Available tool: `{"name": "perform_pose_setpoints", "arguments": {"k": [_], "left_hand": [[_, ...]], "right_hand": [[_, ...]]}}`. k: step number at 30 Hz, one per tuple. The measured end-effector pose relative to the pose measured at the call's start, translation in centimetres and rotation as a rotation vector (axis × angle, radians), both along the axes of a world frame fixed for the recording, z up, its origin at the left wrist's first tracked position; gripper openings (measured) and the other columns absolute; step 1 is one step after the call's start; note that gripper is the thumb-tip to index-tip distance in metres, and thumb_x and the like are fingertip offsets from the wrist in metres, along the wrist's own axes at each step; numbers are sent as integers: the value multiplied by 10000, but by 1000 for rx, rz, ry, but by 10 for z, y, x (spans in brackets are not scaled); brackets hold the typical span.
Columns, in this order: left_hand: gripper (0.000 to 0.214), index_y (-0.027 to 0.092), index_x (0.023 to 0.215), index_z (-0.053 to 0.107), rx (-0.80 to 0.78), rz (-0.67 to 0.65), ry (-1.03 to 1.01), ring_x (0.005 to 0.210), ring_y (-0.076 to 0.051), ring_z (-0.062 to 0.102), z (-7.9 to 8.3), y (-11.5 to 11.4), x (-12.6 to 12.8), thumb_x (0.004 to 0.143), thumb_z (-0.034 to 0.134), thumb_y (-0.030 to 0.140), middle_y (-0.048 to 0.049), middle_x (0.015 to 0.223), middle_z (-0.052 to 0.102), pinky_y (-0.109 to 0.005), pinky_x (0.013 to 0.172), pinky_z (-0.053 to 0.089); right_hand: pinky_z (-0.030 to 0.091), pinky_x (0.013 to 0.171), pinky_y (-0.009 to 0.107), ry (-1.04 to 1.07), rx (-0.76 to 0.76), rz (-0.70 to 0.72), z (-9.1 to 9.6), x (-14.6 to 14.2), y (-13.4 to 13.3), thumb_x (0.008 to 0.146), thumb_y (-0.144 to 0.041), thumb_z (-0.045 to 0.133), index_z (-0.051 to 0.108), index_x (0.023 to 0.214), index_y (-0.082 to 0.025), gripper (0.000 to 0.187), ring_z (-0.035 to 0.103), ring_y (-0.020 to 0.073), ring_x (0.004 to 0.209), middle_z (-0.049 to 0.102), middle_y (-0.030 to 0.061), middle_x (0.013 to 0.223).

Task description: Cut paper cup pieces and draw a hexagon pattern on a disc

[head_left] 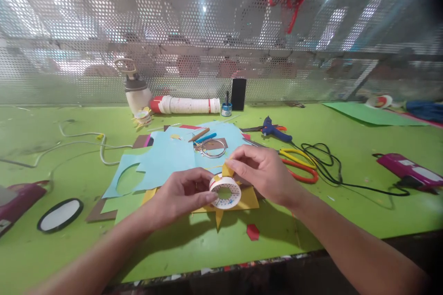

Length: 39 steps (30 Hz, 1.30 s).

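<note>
Fingers and thumb of my left hand (187, 191) grip the left side of a short white ring (215, 197), which looks like a cut section of paper cup. Blue marks dot its inside. Pointed yellow paper pieces (219, 219) stick out around it. At the ring's upper edge, my right hand (261, 170) pinches a yellow paper piece (227, 170) between thumb and index finger. Below the hands lies a yellow paper sheet (249, 199). A small red paper hexagon (253, 232) rests in front of them on the green table.
Light blue paper (169, 150) lies behind my hands, bearing a wire-like ring (212, 148) and a blue pen (206, 138). Orange-and-yellow-handled scissors (301, 166), a blue glue gun (273, 130) and black cord (335, 175) lie right. A bottle (137, 94) and white tube (188, 105) stand along the back.
</note>
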<state>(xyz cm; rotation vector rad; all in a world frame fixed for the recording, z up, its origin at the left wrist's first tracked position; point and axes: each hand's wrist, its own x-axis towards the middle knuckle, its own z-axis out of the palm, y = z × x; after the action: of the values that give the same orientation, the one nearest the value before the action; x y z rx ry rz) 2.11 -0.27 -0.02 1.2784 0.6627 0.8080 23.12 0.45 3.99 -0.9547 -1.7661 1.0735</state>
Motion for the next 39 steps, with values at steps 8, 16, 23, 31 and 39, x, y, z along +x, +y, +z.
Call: {"name": "perform_pose_setpoints", "arguments": {"k": [8,16,23,31,39], "left_hand": [[201,146,974,682,61,-3,-32,819,-121,630,-4,-1,0,786,735,193,-38,907,696,-213,732,518],[152,174,967,683,180,23,-20,839,-111,626,-4,-2,1,816,699,168,-25,907,684,-198,756,516],[171,196,1006,671,218,-5,2,916,-137,633,-3,-4,0,837,674,173,-21,973,652,-247,844,515],[189,186,1024,664,192,-34,1,920,-148,641,-2,-7,-2,837,673,163,-35,986,660,-261,841,516],[202,159,988,684,68,-41,0,821,-153,660,-3,-4,-2,790,723,162,-47,914,705,-264,758,537]], "right_hand": [[464,607,200,-72,210,-28,2,3,-4,893,-230,572,609,784,-143,144,542,99,662,610,4,733],[469,588,204,-36,253,17,1,5,-6,923,-241,546,601,840,-150,135,559,101,669,609,8,777],[446,639,228,-52,344,39,5,7,-10,914,-186,559,620,831,-137,114,554,99,680,623,10,757],[434,605,254,-34,369,51,6,8,-11,904,-190,572,632,804,-122,135,544,110,643,621,21,709],[479,611,228,-20,274,-23,5,3,-8,880,-208,607,634,793,-149,108,581,99,636,632,-1,721]]}}
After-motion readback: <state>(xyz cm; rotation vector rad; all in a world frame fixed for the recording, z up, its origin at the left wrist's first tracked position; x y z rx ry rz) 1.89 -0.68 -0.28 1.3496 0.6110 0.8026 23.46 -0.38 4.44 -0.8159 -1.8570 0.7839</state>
